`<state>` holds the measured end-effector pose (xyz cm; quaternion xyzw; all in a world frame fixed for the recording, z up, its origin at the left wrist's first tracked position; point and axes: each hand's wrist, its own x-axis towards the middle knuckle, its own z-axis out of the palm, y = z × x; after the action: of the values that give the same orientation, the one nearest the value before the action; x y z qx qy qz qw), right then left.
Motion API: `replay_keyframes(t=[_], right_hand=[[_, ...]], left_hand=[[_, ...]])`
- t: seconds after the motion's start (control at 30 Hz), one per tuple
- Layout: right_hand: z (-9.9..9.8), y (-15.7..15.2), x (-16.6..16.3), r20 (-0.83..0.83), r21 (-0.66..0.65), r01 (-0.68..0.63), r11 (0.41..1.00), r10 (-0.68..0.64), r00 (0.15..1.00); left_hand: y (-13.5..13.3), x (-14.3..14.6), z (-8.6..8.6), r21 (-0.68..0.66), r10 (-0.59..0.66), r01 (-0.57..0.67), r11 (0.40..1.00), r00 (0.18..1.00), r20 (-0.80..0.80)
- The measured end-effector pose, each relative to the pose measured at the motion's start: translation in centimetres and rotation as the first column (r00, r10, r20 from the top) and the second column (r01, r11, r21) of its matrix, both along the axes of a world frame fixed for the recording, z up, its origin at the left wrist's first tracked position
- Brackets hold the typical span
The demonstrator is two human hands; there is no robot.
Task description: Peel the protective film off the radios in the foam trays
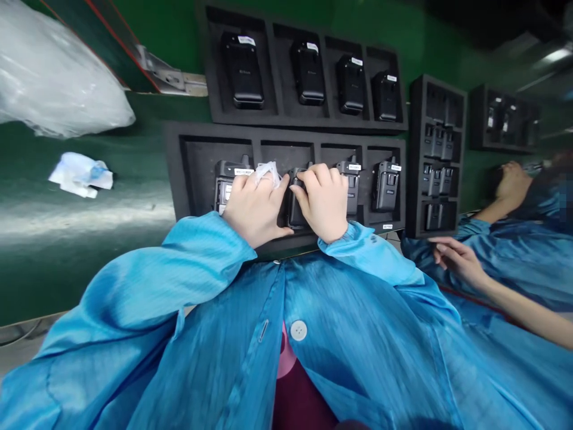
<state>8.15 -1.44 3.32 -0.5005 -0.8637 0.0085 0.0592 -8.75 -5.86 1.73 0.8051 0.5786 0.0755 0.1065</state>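
Observation:
A black foam tray lies before me with black handheld radios in its compartments. My left hand has crumpled whitish plastic tucked at its curled fingers. Its thumb and index finger reach the left side of the radio in the second compartment. From the right, my right hand grips the upper part of that same radio with thumb and fingers. Under my left hand, another radio is partly covered, its white labels showing. To the right stand a radio half hidden by my right hand and one fully visible radio.
Behind is a second foam tray with several radios. A tray of small black parts stands to the right, near a co-worker's hand. At left lie a plastic bag and a crumpled white cloth on the green table.

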Motion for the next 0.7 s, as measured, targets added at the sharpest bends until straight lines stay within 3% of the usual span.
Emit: replay_keyframes(t=[0.33,0.7], right_hand=[[-0.3,0.7,0.3,0.056,0.014,-0.047,0.999,0.046,0.997],[-1.1,0.7,-1.3,-0.023,0.041,0.077,0.996,-0.076,0.997]], left_hand=[[-0.2,0.2,-0.2,0.034,0.007,-0.007,0.999,1.000,0.007],[-0.3,0.1,-0.9,0.054,0.009,-0.013,0.998,0.998,0.068]])
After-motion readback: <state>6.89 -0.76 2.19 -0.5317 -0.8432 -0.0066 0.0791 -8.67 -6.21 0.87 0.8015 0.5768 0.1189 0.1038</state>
